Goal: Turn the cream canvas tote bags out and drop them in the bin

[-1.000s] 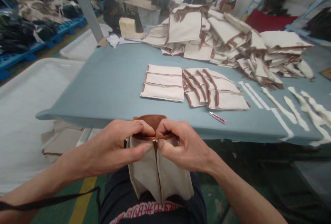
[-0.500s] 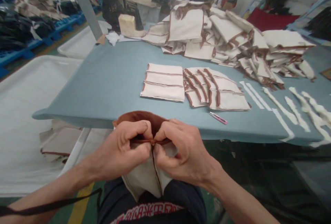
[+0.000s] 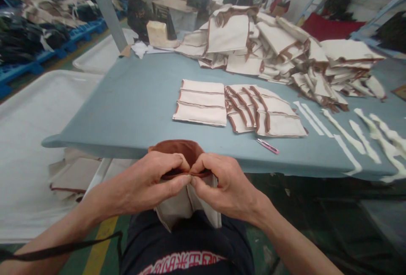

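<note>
the left hand (image 3: 152,177) and the right hand (image 3: 223,182) meet thumb to thumb, each closed to a narrow pinch with the fingers curled inside and the thumb outside, and between them they hold the near rim of an off-white cloth pouch (image 3: 173,212) with brown edging. the pouch is over the person's lap, in front of the near edge of the worktop (image 3: 133,101), its mouth open to show a brown lining and a seam running down below the thumbs. its body looks already sewn and bound, while the work at the rim seems under way, since both hands are pinching there; whether that spot is finished cannot be told. just beyond, a flat seamed piece (image 3: 203,99) lies beside a fanned set of similar pieces (image 3: 281,127), and a small pink cutter (image 3: 268,146) rests near them, untouched. these pieces lie neatly, but nothing shows whether they are done or waiting. pale strips (image 3: 364,141) are scattered to the right. farther back, a large, loose pile (image 3: 228,34) of off-white, brown-edged pieces suggests that much may be left, though its state is unclear. more pieces (image 3: 74,174) lie low at the left.
</note>
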`<act>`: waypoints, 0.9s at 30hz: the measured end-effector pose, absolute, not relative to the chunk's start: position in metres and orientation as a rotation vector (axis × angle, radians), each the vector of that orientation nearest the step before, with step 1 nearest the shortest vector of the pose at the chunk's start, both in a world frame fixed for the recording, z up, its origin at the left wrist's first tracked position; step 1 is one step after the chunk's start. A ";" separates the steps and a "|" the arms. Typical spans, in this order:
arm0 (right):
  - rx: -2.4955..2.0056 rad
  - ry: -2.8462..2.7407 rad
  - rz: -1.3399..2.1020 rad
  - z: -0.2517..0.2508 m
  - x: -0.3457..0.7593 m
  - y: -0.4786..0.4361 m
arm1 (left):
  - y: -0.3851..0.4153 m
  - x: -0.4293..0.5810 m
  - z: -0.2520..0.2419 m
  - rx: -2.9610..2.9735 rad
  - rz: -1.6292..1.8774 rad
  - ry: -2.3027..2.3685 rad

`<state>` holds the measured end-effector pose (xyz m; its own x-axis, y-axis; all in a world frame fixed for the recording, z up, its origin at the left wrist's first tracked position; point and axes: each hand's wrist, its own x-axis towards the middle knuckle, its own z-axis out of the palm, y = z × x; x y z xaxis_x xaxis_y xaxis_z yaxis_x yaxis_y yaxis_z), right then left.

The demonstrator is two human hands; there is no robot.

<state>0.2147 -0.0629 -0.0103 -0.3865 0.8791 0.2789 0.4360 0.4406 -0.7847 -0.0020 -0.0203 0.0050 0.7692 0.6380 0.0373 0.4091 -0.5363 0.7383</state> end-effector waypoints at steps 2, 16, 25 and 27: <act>-1.064 -2.050 0.819 -0.003 0.217 -0.064 | -0.020 -0.003 0.010 2.251 0.383 0.743; -1.115 -2.045 0.974 0.011 0.235 -0.042 | -0.048 0.009 0.012 1.981 0.874 0.873; -1.099 -1.880 1.231 -0.012 0.263 -0.032 | -0.025 -0.030 -0.004 1.906 0.760 0.981; -1.032 -1.842 1.234 -0.007 0.260 -0.038 | -0.019 -0.042 -0.007 1.934 0.614 0.894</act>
<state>0.2603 -0.0383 -0.0075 -0.4528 0.8852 0.1065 0.2383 0.2352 -0.9423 -0.0420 -0.0186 -0.0072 0.6166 0.7846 0.0649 0.3428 -0.3419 0.8750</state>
